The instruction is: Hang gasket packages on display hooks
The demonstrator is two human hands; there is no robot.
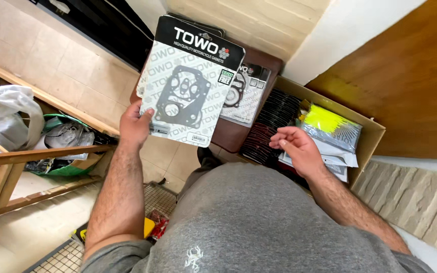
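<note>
The left hand (133,126) pinches a flat gasket card pack (190,83) by its lower left corner, thumb on the face, holding it up above the cardboard box (373,132). It looks light, thin and fairly stiff but easily bent; the glossy sleeve is likely slippery, so an edge or corner pinch suits it best. The pack has a black header band over a white patterned card showing a dark gasket outline, with a small white label at the bottom. More packs (246,93) of the same kind lie behind it, left of the box. The right hand (297,146) curls loosely over the row of dark packs (271,126) filed upright in the box, fingertips touching them, gripping nothing clearly. A yellow packet (330,121) lies in the box's right part.
</note>
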